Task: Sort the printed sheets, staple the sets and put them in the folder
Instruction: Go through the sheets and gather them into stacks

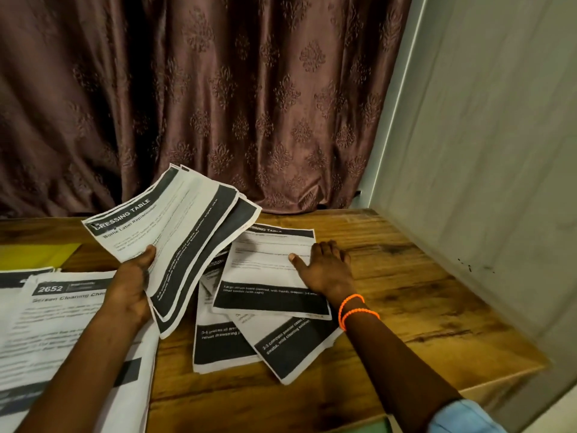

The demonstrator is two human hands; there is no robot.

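Observation:
My left hand [132, 281] grips a fanned bundle of printed sheets [175, 235], lifted above the table; the top one is headed "DRESSING TABLE". My right hand [324, 267] lies flat, fingers straight, on the right edge of a single "DRESSING TABLE" sheet [268, 270]. That sheet tops a loose pile of sheets [231, 342] spread on the wooden table [406, 292]. A second stack of printed sheets [62, 332], with "2652" on its top page, lies at the lower left. A yellow folder [34, 253] shows at the left edge, partly under those sheets.
A brown patterned curtain [218, 104] hangs behind the table. A pale wall [484, 151] closes the right side. The table's front edge runs along the lower right, with a green object [374, 426] just below it.

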